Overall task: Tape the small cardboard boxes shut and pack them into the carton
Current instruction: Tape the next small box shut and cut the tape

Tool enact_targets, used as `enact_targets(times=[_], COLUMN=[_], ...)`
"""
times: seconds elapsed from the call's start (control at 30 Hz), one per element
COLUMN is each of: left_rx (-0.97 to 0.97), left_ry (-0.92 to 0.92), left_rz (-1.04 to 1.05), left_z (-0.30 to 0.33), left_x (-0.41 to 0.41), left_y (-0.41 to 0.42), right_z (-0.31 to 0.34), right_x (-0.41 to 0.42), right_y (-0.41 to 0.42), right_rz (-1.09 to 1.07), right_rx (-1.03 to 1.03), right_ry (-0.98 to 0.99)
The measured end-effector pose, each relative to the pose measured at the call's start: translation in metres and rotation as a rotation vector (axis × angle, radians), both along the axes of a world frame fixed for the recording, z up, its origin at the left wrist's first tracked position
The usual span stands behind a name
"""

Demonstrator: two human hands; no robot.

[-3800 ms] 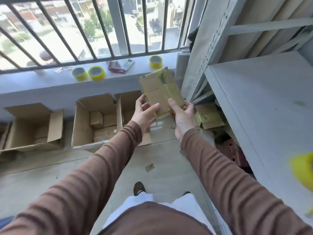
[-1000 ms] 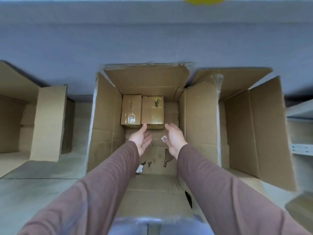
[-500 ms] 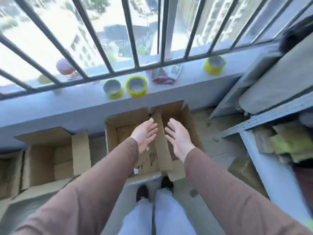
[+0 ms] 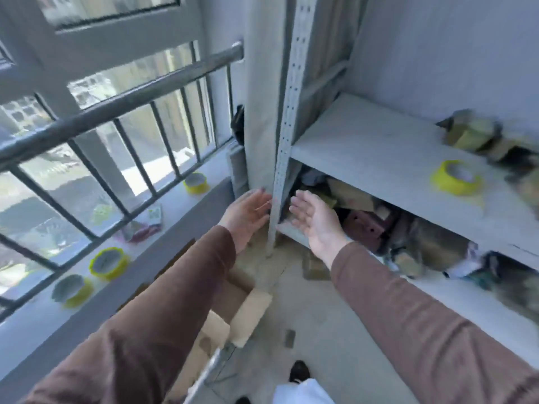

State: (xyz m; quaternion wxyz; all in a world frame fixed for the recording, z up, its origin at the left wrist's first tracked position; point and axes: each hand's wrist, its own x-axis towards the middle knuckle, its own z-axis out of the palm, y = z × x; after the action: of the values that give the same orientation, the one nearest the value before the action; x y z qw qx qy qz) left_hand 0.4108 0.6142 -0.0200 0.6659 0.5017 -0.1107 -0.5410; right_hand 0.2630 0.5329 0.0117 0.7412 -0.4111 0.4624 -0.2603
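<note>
My left hand (image 4: 246, 212) and my right hand (image 4: 313, 218) are stretched out in front of me, palms facing each other, fingers straight, holding nothing. Between them stands the grey upright post (image 4: 281, 158) of a metal shelf. A heap of flattened small cardboard boxes (image 4: 350, 196) lies on the lower shelf just beyond my right hand. More blurred cardboard pieces (image 4: 472, 135) sit on the upper shelf board. A yellow tape roll (image 4: 455, 177) rests on that board. The open carton (image 4: 248, 313) shows only a flap, low down beneath my left arm.
Three yellow tape rolls (image 4: 109, 262) (image 4: 71, 290) (image 4: 196, 182) stand on the grey window ledge (image 4: 175, 205) at left, below a barred railing. A small packet (image 4: 148, 220) lies between them. The concrete floor (image 4: 315, 325) lies below, with my shoe (image 4: 299, 371) at the bottom.
I have turned right, away from the carton, toward the metal shelf. Both hands stay empty with straight fingers and now reach near the shelf post.
</note>
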Motion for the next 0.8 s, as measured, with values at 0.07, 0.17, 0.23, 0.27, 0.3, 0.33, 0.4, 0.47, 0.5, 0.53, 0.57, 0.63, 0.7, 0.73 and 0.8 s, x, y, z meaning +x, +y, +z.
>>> enact_targets(times=[0.07, 0.17, 0.23, 0.27, 0.3, 0.33, 0.4, 0.47, 0.5, 0.53, 0.57, 0.63, 0.7, 0.73, 0.8], left_rx=[-0.016, -0.039, -0.046, -0.051, -0.057, -0.063, -0.072, -0.080, -0.081, -0.081, -0.080, -0.080, -0.083, -0.083, -0.081], left_ry=[-0.030, -0.051, -0.058, -0.062, -0.070, -0.079, -0.089, -0.081, -0.081, -0.080, -0.081, -0.082, -0.083, -0.084, -0.084], left_rz=[-0.073, -0.170, -0.238, -0.275, -0.313, -0.349, -0.409, -0.456, -0.476, -0.491, -0.501, -0.518, -0.529, -0.536, -0.544], left_z=[0.013, 0.028, 0.035, 0.037, 0.039, 0.041, 0.044, 0.047, 0.049, 0.050, 0.049, 0.047, 0.046, 0.047, 0.050], left_x=[-0.027, -0.071, -0.103, -0.119, -0.136, -0.153, -0.188, -0.224, -0.243, -0.262, -0.280, -0.317, -0.351, -0.370, -0.407], left_y=[-0.026, -0.061, -0.084, -0.096, -0.108, -0.119, -0.143, -0.168, -0.181, -0.195, -0.210, -0.243, -0.274, -0.291, -0.320], right_z=[0.015, 0.030, 0.036, 0.038, 0.040, 0.041, 0.043, 0.043, 0.043, 0.043, 0.042, 0.042, 0.041, 0.041, 0.042], right_x=[-0.040, -0.098, -0.136, -0.154, -0.173, -0.191, -0.228, -0.265, -0.283, -0.302, -0.321, -0.359, -0.394, -0.414, -0.450], right_y=[-0.016, -0.037, -0.050, -0.057, -0.064, -0.070, -0.084, -0.102, -0.113, -0.125, -0.138, -0.165, -0.190, -0.205, -0.232], right_rz=[-0.085, -0.190, -0.263, -0.301, -0.335, -0.364, -0.410, -0.447, -0.463, -0.477, -0.487, -0.501, -0.503, -0.505, -0.517], right_rx=[-0.034, -0.074, -0.086, -0.090, -0.095, -0.101, -0.117, -0.131, -0.136, -0.143, -0.152, -0.164, -0.185, -0.195, -0.209], right_ry=[-0.010, -0.017, -0.025, -0.029, -0.032, -0.035, -0.036, -0.036, -0.034, -0.032, -0.027, -0.010, 0.019, 0.033, 0.049])
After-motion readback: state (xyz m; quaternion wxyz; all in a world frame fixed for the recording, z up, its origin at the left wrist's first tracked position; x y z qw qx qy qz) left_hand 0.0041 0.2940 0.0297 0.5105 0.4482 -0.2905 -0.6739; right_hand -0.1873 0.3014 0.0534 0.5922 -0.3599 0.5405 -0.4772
